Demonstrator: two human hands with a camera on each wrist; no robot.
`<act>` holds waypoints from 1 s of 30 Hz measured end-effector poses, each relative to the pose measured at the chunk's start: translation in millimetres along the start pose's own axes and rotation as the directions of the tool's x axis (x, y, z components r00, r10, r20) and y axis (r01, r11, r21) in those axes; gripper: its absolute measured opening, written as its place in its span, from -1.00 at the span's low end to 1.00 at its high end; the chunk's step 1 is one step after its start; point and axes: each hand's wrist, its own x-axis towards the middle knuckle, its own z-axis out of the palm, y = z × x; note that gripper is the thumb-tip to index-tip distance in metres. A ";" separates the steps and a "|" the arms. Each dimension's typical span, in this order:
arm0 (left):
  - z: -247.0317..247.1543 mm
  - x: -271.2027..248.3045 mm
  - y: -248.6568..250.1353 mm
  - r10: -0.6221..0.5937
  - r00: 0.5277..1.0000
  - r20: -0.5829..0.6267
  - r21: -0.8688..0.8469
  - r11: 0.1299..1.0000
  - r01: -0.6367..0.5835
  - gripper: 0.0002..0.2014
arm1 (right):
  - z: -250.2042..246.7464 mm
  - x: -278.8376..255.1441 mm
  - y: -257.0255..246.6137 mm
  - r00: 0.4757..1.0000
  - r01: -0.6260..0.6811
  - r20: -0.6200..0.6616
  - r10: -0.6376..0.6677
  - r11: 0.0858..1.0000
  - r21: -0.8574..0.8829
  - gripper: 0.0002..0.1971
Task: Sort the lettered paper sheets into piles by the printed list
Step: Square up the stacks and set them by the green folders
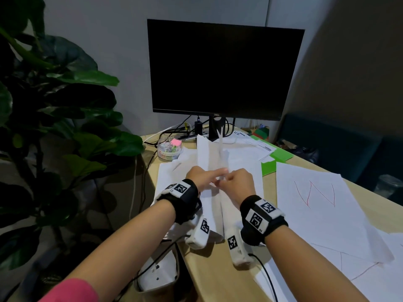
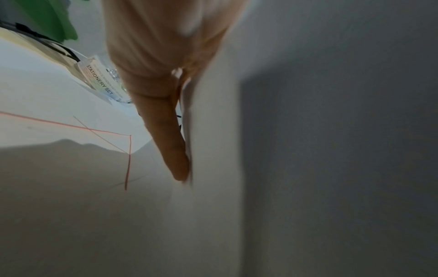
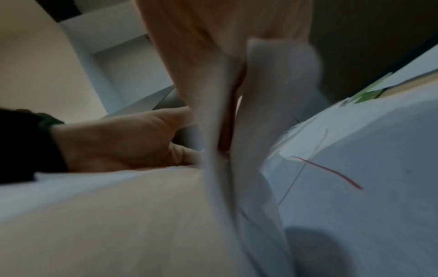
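A pale wooden tabletop (image 1: 220, 277) carried loose white sheets (image 1: 311, 216), one marked with a red letter (image 1: 314, 194). Green paper (image 1: 269, 167) and a printed form (image 1: 259, 144) lay farther back, beside a monitor stand (image 1: 214, 129), a power strip (image 1: 192, 135) and a clear stationery tub (image 1: 170, 149).

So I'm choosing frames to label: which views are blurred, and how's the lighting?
Head view: sharp but dim, wide-angle bending at the edges, the red letter sheet readable. Left wrist view: left hand and held sheets smeared. Right wrist view: blurriest, right hand soft.
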 end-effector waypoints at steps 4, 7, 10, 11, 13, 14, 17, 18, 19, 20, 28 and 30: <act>-4.0 1.2 2.9 -0.015 0.998 -0.065 0.119 0.993 0.023 -0.76 | -2.4 -5.6 -6.2 0.999 0.005 0.048 -0.004 1.000 -0.021 -0.58; -19.2 9.3 -1.6 -0.008 0.995 -0.101 0.152 0.988 0.023 -0.91 | -14.6 5.6 5.0 0.990 -0.116 -0.072 0.124 0.988 0.103 -0.78; -41.9 11.9 -5.8 0.019 0.994 -0.112 0.116 0.993 -0.006 -0.75 | -28.0 15.3 24.7 0.957 -0.190 -0.208 0.204 0.978 0.086 -0.83; -48.9 11.9 -7.3 0.019 0.994 -0.106 0.083 0.996 -0.010 -0.73 | -32.9 17.0 32.1 0.948 -0.226 -0.211 0.237 0.971 0.075 -0.85; -59.0 10.3 -11.3 0.014 0.995 -0.102 0.007 1.000 -0.013 -0.68 | -41.4 15.6 40.3 0.923 -0.320 -0.203 0.327 0.945 0.065 -0.87; -62.3 9.3 -13.7 0.022 0.994 -0.104 0.012 1.000 -0.021 -0.65 | -44.6 16.1 45.1 0.905 -0.347 -0.215 0.367 0.930 0.124 -0.80; -63.5 7.5 -20.3 0.091 0.985 -0.146 0.091 0.993 -0.078 -0.55 | -45.5 16.2 44.3 0.910 -0.338 -0.157 0.384 0.906 0.256 -0.71; -61.9 6.4 -21.0 0.111 0.982 -0.156 0.064 0.993 -0.102 -0.50 | -43.4 18.8 46.0 0.910 -0.334 -0.135 0.391 0.888 0.317 -0.69; -61.1 5.0 -20.8 0.139 0.978 -0.153 0.046 0.990 -0.134 -0.41 | -45.2 16.6 40.0 0.894 -0.371 -0.095 0.439 0.842 0.391 -0.67; -60.9 4.5 -20.1 0.181 0.972 -0.152 0.040 0.983 -0.176 -0.30 | -45.2 14.1 41.1 0.905 -0.384 -0.092 0.416 0.889 0.248 -0.66; -39.1 -4.9 -7.1 0.204 0.977 -0.066 0.167 0.967 -0.190 -0.78 | -36.9 4.0 20.7 0.956 -0.293 0.118 0.268 0.892 0.344 -0.65; -29.3 -5.1 -2.2 0.164 0.985 -0.050 0.152 0.976 -0.155 -0.80 | -33.8 -6.2 7.9 0.964 -0.240 0.198 0.179 0.905 0.351 -0.70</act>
